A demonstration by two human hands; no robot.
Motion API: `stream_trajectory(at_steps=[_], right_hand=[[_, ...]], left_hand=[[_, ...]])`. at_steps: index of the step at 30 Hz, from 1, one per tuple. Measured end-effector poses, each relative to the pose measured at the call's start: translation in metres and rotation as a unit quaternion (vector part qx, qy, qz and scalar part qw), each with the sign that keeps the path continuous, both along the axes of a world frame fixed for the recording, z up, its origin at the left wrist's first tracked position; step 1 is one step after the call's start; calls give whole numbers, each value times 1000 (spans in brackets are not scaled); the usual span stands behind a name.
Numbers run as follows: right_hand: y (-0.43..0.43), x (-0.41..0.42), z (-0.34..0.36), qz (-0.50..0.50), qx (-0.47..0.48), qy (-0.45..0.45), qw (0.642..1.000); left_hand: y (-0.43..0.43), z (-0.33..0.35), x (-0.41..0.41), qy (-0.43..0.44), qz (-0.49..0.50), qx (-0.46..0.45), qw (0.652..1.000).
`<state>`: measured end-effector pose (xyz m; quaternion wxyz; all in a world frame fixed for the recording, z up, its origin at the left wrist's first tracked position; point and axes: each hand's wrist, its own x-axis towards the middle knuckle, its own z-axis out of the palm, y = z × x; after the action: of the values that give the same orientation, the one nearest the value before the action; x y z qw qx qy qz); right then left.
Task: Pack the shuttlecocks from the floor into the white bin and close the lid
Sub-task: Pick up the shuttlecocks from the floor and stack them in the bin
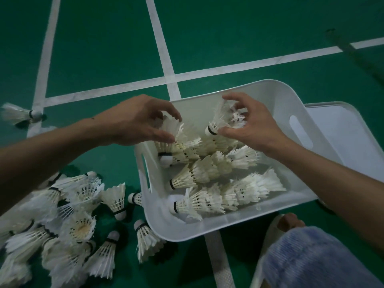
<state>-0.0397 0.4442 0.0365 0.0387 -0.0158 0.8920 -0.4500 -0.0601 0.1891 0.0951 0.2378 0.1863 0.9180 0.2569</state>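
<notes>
The white bin (276, 92) stands open on the green floor and holds several nested rows of white feather shuttlecocks (207, 173). Over its far left corner my left hand (137, 121) grips a shuttlecock stack (176, 140) by the feathers. My right hand (249, 123) holds another shuttlecock stack (225, 119) above the bin's far side, thumb near its black-banded cork. A pile of loose shuttlecocks (72, 215) lies on the floor to the bin's left. The white lid (353, 125) lies flat behind the bin's right side.
A single shuttlecock (18, 114) lies far left on a white court line (164, 44). My foot in a pale slipper (288, 223) and a blue-clad knee (311, 258) are at the bottom right, close to the bin's near edge.
</notes>
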Motion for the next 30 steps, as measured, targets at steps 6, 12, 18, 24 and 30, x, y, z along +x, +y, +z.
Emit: stream_trajectory(at_steps=[6,12,18,24,30], right_hand=[[-19,1,-14,-36,-39,-24,998],[-34,3,-25,-34,18,-56,998],[-28,3,-22,-29,36,-104,994],[-33,0,-18,-10,29,-91,995],[-29,-8,-18,7,102,-56,993]], left_hand=[[-1,-7,-2,31,-28,-39,998],[0,-7,-3,25,-27,-33,999],[3,5,0,-3,-29,-3,1000],[21,-4,2,-157,-73,-55,983],[28,-22,-5,-156,-62,-90,982]])
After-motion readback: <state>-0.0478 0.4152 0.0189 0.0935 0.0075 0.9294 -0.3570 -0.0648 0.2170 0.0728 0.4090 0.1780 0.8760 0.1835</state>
